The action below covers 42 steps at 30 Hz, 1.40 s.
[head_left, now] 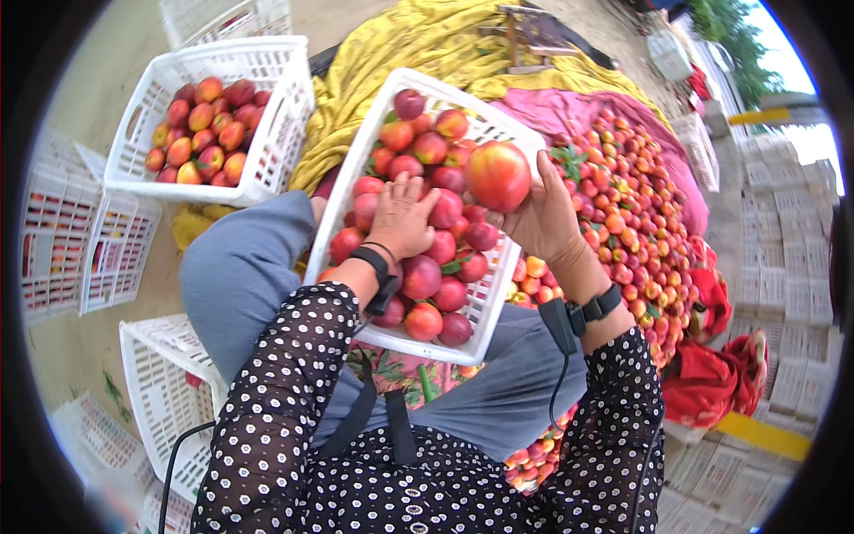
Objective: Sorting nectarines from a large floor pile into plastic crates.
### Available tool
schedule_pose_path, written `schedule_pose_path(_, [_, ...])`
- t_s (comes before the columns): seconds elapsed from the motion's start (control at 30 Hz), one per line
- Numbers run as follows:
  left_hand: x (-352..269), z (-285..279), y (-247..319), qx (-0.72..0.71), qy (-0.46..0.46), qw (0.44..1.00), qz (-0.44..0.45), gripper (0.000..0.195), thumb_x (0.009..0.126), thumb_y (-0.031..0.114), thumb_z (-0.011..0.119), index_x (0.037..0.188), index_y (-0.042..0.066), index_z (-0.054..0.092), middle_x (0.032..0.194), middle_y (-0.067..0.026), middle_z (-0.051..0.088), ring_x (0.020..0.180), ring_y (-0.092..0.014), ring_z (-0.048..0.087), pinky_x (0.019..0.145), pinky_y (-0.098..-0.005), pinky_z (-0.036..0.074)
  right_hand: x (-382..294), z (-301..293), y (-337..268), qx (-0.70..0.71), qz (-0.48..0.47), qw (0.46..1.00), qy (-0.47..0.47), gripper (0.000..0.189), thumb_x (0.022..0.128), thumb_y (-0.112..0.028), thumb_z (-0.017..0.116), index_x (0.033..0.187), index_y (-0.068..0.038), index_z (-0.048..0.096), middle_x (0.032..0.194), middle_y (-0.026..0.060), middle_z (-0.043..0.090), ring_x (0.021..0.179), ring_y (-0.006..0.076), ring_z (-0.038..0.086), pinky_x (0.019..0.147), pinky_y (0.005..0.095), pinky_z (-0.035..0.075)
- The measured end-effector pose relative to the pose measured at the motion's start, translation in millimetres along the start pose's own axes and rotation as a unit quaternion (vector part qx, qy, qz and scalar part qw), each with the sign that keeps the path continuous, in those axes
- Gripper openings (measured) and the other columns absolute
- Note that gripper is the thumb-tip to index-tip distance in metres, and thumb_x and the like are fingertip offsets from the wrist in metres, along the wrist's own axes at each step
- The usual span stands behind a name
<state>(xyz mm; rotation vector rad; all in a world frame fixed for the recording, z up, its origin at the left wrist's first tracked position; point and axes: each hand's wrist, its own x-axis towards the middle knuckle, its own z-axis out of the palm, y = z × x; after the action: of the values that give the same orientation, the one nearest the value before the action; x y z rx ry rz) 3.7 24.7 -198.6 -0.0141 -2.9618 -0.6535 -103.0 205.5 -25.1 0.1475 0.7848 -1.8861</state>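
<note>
A white plastic crate (497,113) full of red and yellow nectarines (421,277) lies tilted across my lap. My left hand (403,217) rests palm down on the fruit inside it, fingers spread; what is under the palm is hidden. Over the crate's right side, my right hand (544,213) holds up one large nectarine (499,177), its thumb at the fruit's right side. A few green leaves (455,265) are mixed in among the crate's fruit.
A big heap of nectarines (627,220) spreads on pink cloth (667,143) at my right. Another white crate (200,190) with nectarines stands at the left, near more crates (93,247). Behind lie yellow cloth (393,47) and a small stool (534,40). Stacked cartons (787,253) line the far right.
</note>
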Motion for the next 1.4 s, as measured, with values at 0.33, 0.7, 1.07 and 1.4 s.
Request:
schedule_pose_path(0.33, [6.5, -9.5, 7.0, 0.054, -0.081, 0.995, -0.016, 0.071, 0.08, 0.036, 0.068, 0.148, 0.023, 0.053, 0.155, -0.0173, 0.042, 0.147, -0.039, 0.031, 0.119, -0.0549, 0.03, -164.4, 54.5, 46.9, -0.292, -0.195, 0.928, 0.122, 0.085, 0.085, -0.024, 0.075, 0.156, -0.007, 0.032, 0.142, 0.0122, 0.049, 0.12, 0.0225, 0.062, 0.085, 0.0351, 0.059])
schedule_pose_path(0.7, [11.6, 2.1, 6.0, 0.083, -0.065, 0.994, 0.026, 0.069, 0.081, 0.036, 0.067, 0.148, 0.024, 0.054, 0.151, -0.0178, 0.043, 0.145, -0.041, 0.035, 0.116, -0.0539, 0.036, -272.4, 5.7, 82.0, -0.071, -0.31, 0.944, 0.087, 0.093, 0.083, -0.03, 0.077, 0.158, -0.008, 0.028, 0.14, 0.0195, 0.053, 0.119, 0.039, 0.064, 0.078, 0.0369, 0.06])
schedule_pose_path(1.07, [11.9, 2.2, 14.2, 0.08, -0.069, 0.994, 0.037, 0.07, 0.082, 0.04, 0.066, 0.148, 0.024, 0.054, 0.154, -0.0197, 0.043, 0.144, -0.043, 0.037, 0.117, -0.0567, 0.034, -316.4, -187.6, 168.2, 0.186, -0.413, 0.845, 0.283, 0.057, 0.097, -0.041, 0.062, 0.142, -0.008, 0.051, 0.133, 0.0139, 0.062, 0.117, 0.0343, 0.062, 0.083, 0.0376, 0.056])
schedule_pose_path(1.4, [7.6, -6.1, 5.2, 0.088, -0.075, 0.993, -0.014, 0.07, 0.08, 0.038, 0.071, 0.147, 0.029, 0.054, 0.152, -0.0171, 0.043, 0.145, -0.039, 0.034, 0.12, -0.0516, 0.031, -356.9, -337.7, 225.0, 0.239, -0.357, 0.823, 0.37, 0.042, 0.101, -0.031, 0.057, 0.132, -0.002, 0.057, 0.117, 0.0128, 0.067, 0.097, 0.025, 0.067, 0.078, 0.0347, 0.056])
